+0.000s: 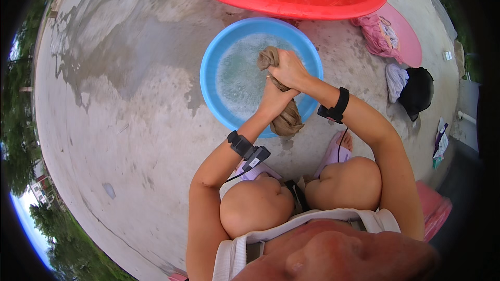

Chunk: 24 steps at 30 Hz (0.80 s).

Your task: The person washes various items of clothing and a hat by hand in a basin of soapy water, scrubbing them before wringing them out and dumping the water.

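Observation:
A twisted brown cloth (287, 120) is gripped in both my hands over a blue basin (207, 73) of sudsy water. My right hand (289, 69) is closed round its upper part, and a bunched end sticks out beyond the fingers. Just below and to the left, my left hand (276, 97) is wrapped round the cloth too. The cloth's loose lower end hangs over the near rim of the basin. I cannot tell what kind of garment or cloth it is.
A large red tub (291, 10) stands beyond the basin. To its right are a pink basin (409, 36) with pink cloth (376, 36), a white cloth (397, 80) and a black bundle (418, 91). A packet (441, 140) lies farther right on the concrete ground (130, 125).

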Tool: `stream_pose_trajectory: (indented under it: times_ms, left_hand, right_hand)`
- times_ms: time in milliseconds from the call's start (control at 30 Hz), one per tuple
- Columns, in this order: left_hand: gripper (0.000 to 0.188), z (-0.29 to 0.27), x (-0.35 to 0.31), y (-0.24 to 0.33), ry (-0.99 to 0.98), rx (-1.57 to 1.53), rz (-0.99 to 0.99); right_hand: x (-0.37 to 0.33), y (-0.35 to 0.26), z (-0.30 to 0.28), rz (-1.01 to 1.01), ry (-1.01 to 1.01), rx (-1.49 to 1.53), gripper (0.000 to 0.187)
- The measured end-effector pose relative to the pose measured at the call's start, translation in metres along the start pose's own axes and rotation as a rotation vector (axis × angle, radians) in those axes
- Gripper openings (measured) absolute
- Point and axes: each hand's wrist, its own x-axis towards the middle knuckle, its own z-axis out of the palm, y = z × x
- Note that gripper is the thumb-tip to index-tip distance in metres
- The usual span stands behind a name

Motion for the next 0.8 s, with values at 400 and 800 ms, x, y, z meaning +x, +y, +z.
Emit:
stream_pose_trajectory:
  times_ms: [400,800]
  left_hand:
    - [0.048,-0.013,-0.024,0.066,-0.433,-0.99,-0.37]
    - [0.021,-0.01,-0.013,0.005,0.035,-0.291,-0.469]
  right_hand:
    - [-0.008,-0.016,-0.051,-0.18,-0.625,1.198,0.075]
    - [-0.001,-0.013,0.011,-0.211,-0.091,0.071,0.042]
